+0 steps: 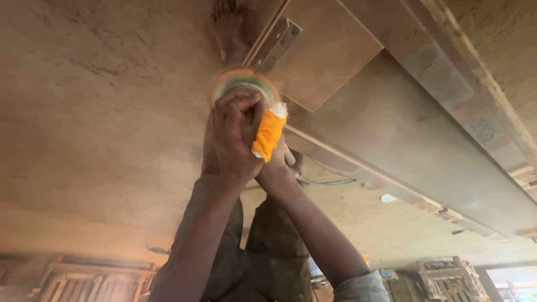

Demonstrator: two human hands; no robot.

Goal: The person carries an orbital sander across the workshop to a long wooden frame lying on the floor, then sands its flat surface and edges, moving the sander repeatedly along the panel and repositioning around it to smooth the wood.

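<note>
Woodworking workshop: dusty floor [84, 112], large wooden panel [391, 140] with metal hinge [278, 42], stacked wooden frames [84, 279].

Matt wooden board [330, 50], metal hinge [278, 43]

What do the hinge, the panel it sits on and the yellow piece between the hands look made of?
Hinge: metal, dull silver-grey strip with screw holes. Panel: wood-based board, likely plywood, matt brown, with a pale layered-looking edge. Yellow piece: looks like cloth, soft and creased, whitish fraying on top; held between the left hand and right hand.
</note>
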